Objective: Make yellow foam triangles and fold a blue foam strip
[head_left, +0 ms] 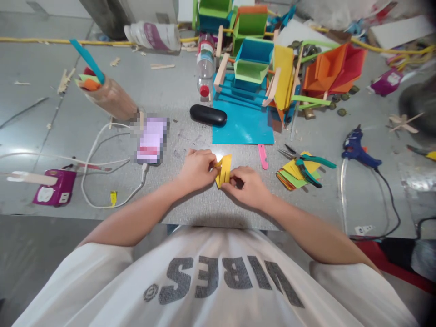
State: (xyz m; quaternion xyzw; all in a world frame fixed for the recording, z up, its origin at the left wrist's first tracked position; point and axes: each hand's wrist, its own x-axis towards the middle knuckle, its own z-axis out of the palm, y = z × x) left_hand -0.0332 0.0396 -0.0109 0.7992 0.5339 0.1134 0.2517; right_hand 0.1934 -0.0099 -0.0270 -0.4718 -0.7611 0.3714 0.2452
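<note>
A small folded piece of yellow paper stands on the grey table in front of me. My left hand pinches its left side, fingers curled. On its lower right edge, the thumb and fingers of my right hand are closed. Right of my right hand lies a stack of yellow, green and orange paper pieces, with teal-handled pliers resting on it. A pink cutter lies just beyond my right hand.
Behind are a black case, a blue sheet and coloured paper boxes on wooden sticks. At left lie a phone with a white cable and a purple box. A blue glue gun lies right.
</note>
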